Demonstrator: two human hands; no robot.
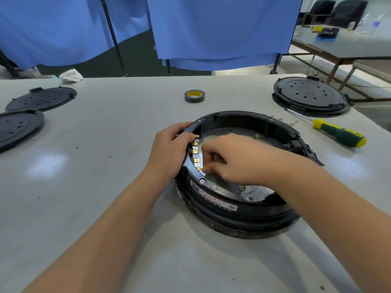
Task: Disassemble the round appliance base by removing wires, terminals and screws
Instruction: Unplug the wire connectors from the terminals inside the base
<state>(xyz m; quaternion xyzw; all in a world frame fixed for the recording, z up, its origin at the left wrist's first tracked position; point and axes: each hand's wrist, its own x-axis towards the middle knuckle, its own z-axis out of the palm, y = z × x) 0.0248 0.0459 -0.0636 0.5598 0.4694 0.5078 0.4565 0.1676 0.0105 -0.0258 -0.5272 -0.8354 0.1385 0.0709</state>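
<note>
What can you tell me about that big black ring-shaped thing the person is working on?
The round appliance base is a black ring that looks like plastic, open in the middle, lying flat on the pale table. Small screws sit in its top rim, and a white label with red print is stuck on the near side. A row of brass-coloured terminals lines its inner left wall. The left hand grips the left rim, while the right hand reaches inside and pinches at the lowest terminal.
</note>
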